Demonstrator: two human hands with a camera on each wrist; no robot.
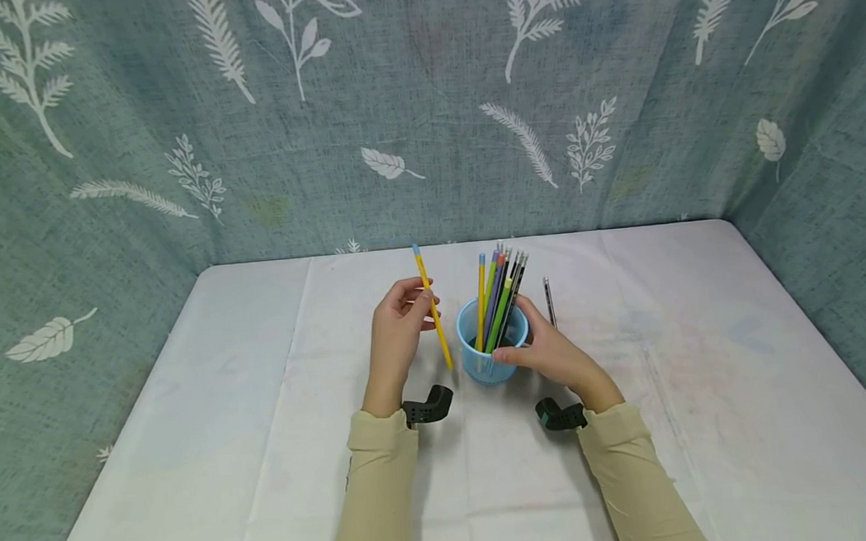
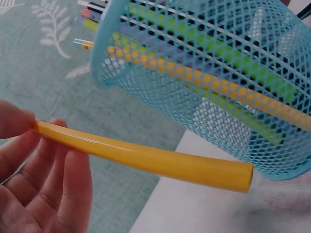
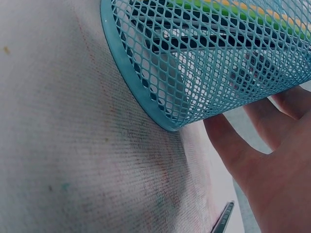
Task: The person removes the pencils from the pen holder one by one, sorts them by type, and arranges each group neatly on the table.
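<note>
My left hand (image 1: 398, 329) pinches a yellow pencil (image 1: 440, 336) between thumb and fingers, just left of the cup. The pencil is tilted, its blue-tipped end up and its flat yellow end (image 2: 233, 174) down beside the cup's mesh wall. A light blue mesh pencil cup (image 1: 487, 372) stands upright on the table, holding several yellow, green, purple and black pencils (image 1: 496, 300). My right hand (image 1: 561, 358) grips the cup from the right, thumb at the near side of the rim and fingers around the far side. In the right wrist view, fingers (image 3: 228, 141) lie along the mesh.
A dark pencil (image 1: 550, 300) lies on the table behind my right hand, partly hidden by it. White cloth covers the table (image 1: 304, 477). A grey-green curtain with white leaf prints (image 1: 424, 122) hangs along the back and sides. Each wrist wears a black camera mount (image 1: 430, 405).
</note>
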